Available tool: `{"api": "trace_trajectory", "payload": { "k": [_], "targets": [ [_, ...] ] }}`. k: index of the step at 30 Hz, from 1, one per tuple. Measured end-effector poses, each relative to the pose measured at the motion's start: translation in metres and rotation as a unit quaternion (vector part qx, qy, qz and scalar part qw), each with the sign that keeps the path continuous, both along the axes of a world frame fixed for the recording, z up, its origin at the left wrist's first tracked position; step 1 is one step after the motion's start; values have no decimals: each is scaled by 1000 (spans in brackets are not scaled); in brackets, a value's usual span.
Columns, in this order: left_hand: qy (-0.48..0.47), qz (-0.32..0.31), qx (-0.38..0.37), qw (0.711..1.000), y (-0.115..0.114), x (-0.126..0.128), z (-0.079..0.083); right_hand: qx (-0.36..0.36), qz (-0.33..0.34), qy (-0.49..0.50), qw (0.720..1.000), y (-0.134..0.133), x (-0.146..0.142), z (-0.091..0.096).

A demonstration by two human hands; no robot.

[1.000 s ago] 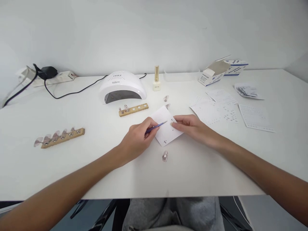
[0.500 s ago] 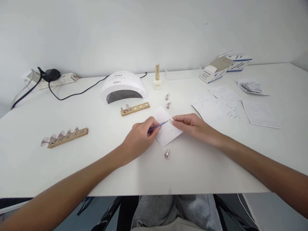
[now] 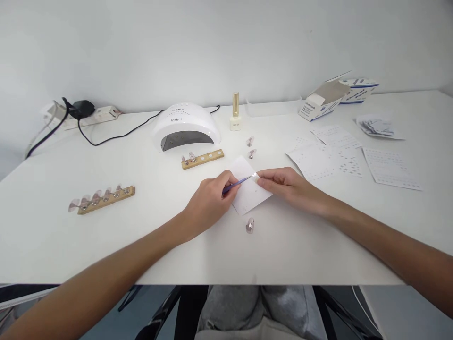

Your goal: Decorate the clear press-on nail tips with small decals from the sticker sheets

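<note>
My left hand [image 3: 213, 194] is closed round a thin purple brush [image 3: 236, 183], its tip pointing right. The brush tip meets or nearly meets a small shiny whitish piece [image 3: 255, 177] that my right hand [image 3: 286, 183] pinches between thumb and fingertips. I cannot tell exactly what that piece is. Beneath both hands lies a white paper sheet [image 3: 244, 201] with a few tiny specks on it. Just in front of the sheet rests a clear pinkish nail tip [image 3: 250, 225] with a white star. Two more nail tips on small stands [image 3: 251, 154] are behind the sheet.
A white nail lamp [image 3: 187, 123] stands behind a wooden holder strip [image 3: 203, 159]; another strip with several nail tips [image 3: 106, 200] lies left. A polish bottle [image 3: 235, 113] stands at the back. Sticker sheets [image 3: 391, 170], wipe packets [image 3: 375, 126] and an opened box [image 3: 323, 101] are at the right.
The view has shifted slightly, so the table things appear a little farther right. The brush tip and the pinched piece are now closer together, and the piece shows brighter.
</note>
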State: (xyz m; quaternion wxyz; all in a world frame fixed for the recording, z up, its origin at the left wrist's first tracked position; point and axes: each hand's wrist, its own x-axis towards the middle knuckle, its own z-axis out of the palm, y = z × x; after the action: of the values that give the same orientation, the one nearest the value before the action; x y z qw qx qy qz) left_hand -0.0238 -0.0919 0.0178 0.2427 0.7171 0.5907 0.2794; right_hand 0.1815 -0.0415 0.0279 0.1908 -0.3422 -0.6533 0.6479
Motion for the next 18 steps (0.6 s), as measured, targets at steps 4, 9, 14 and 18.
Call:
{"api": "trace_trajectory", "payload": {
  "k": [4, 9, 14, 18],
  "targets": [
    [-1, -3, 4, 1000, 0, -1, -1, -3, -4, -7, 1000, 0, 0, -2],
    [-5, -9, 15, 1000, 0, -1, -1, 8, -9, -27, 1000, -1, 0, -4],
    [-17, -9, 3, 1000, -1, 0, 0, 13, -10, -21, 1000, -2, 0, -3],
    [-28, -8, 2, 1000, -1, 0, 1, 14, 0, -12, 1000, -2, 1, -3]
  ]
}}
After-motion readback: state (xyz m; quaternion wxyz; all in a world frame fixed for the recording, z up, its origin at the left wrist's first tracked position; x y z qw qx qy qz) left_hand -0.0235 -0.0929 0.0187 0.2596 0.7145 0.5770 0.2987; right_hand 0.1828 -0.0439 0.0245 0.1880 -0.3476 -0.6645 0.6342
